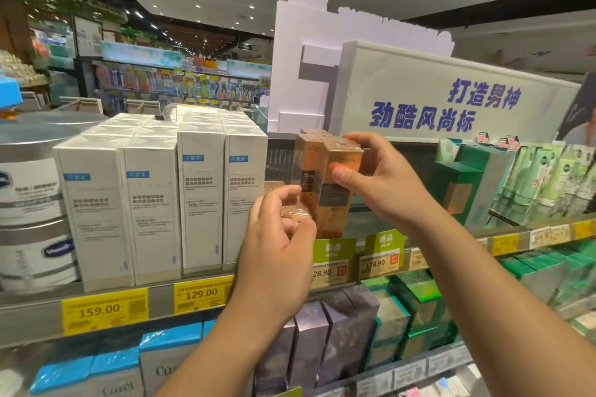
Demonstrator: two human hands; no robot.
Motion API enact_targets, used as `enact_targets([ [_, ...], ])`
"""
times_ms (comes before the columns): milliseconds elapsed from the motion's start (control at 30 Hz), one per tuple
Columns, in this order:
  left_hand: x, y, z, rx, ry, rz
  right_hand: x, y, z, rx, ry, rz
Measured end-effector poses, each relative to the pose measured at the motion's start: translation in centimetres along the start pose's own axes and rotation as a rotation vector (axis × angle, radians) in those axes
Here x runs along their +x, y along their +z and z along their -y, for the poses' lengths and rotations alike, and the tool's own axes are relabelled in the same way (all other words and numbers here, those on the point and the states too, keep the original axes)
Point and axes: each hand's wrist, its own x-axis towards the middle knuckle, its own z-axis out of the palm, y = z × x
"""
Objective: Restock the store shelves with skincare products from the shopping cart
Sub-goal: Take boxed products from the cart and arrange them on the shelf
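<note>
Two tall orange-gold skincare boxes stand side by side on the top shelf (458,240), in a gap between white boxes and green packs. My right hand (383,184) grips the front orange box (338,203) near its top, thumb on the face and fingers over the lid. The second orange box (306,167) stands just left of it and slightly behind. My left hand (277,255) is raised below them, its fingers curled and pinching a small clear-wrapped orange pack (295,214) close to the boxes' lower part. The shopping cart is not in view.
Tall white boxes (200,200) fill the shelf on the left, beside grey tubs (32,203). Green packs (471,184) and tubes stand on the right. Green "new" tags (385,245) and yellow price labels (200,295) hang on the shelf edge. Purple, green and blue boxes sit on the shelf below.
</note>
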Motion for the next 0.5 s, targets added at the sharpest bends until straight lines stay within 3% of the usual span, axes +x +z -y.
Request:
enact_targets([
  [500,0.3,0.5,0.2,0.025,0.019,-0.022,-2.1,2.2,-1.7,-0.100,0.061,-0.087],
])
